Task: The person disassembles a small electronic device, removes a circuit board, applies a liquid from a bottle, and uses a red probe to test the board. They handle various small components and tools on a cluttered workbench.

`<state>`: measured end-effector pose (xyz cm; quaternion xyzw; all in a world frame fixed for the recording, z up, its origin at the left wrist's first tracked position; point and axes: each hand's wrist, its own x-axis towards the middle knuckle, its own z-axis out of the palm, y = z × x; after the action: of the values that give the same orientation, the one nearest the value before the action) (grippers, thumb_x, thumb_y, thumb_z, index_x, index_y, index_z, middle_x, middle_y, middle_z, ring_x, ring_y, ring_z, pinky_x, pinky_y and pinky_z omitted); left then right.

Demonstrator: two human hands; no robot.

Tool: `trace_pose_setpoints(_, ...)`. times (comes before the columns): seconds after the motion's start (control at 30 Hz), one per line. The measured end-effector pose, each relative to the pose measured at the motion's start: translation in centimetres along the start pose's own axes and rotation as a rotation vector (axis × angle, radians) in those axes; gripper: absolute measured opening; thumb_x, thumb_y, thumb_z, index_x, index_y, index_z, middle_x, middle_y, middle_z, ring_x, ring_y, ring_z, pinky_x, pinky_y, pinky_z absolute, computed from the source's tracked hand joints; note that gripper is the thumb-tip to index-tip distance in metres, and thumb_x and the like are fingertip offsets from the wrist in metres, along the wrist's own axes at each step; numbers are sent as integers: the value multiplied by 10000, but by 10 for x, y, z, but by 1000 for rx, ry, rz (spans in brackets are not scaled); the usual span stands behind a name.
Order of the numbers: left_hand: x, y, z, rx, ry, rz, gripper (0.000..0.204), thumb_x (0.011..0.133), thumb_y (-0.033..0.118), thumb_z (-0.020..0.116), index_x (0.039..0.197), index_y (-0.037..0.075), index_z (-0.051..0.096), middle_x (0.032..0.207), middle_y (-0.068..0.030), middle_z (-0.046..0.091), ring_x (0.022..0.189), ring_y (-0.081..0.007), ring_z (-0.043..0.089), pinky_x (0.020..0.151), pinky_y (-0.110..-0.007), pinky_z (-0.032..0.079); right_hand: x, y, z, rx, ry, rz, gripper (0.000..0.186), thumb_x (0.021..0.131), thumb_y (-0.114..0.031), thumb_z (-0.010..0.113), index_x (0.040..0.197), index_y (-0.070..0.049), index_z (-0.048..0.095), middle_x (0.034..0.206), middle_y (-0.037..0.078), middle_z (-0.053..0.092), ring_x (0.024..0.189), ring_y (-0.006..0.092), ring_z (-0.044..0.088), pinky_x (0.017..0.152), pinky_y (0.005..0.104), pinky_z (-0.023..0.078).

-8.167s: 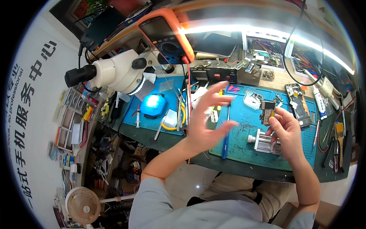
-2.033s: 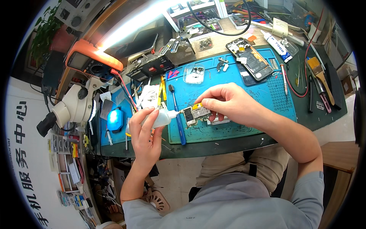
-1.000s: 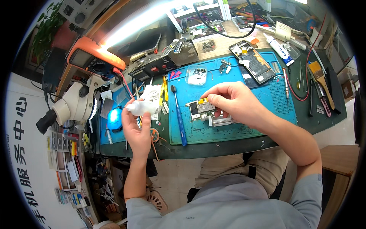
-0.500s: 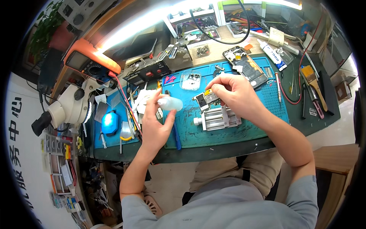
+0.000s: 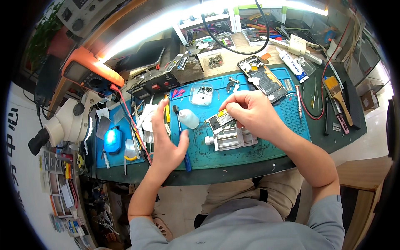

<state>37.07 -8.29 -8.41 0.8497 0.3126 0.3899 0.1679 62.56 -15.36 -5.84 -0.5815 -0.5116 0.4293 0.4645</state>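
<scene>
Holding a small circuit board [image 5: 221,122] in a narrow pinch of the right hand [image 5: 255,116], at the far side of a metal clamp [image 5: 227,143], while spreading the left hand [image 5: 167,148] wide to the left of that clamp, near a white bottle [image 5: 189,119], with an opened phone [image 5: 270,85] beyond the clamp to the right
</scene>
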Motion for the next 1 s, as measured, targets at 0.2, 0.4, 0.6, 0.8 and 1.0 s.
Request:
trace_pose_setpoints(0.2,6,26,-7,289,5,420,583,890,422,739,1331,57,632,1321,-117,548,1253,-302,502,1112,-516,359,-2,-2,2,67,-58,0,210,990,-159,596,998,-6,740,793,-13,665,655,19,570,568,209,478)
trace_pose_setpoints(0.4,0,15,6,286,18,454,627,859,610,742,1236,112,678,1288,-105,565,1211,-324,509,1090,-535,391,-4,-6,8,171,-77,8,209,945,-127,595,948,29,733,730,2,653,640,29,553,556,243,442)
trace_pose_setpoints(0.6,-6,13,1,357,38,537,426,853,563,759,1101,216,744,1235,-73,579,1177,-309,524,1063,-524,413,-9,-7,11,189,-146,30,201,1002,-153,591,1014,-9,732,756,-39,631,641,11,544,567,210,449)
trace_pose_setpoints(0.8,-7,12,3,364,9,535,382,854,517,766,1130,252,763,1258,-58,579,1201,-290,505,1078,-508,390,-8,-4,12,160,-148,32,203,995,-148,585,1007,-12,734,734,-41,624,628,10,537,551,216,438)
trace_pose_setpoints(1.0,-5,16,3,341,-9,475,395,835,470,786,1183,283,771,1307,-32,579,1235,-253,481,1117,-481,343,-8,-6,12,137,-127,22,193,995,-145,599,1002,-10,736,736,-34,633,630,14,544,551,219,441)
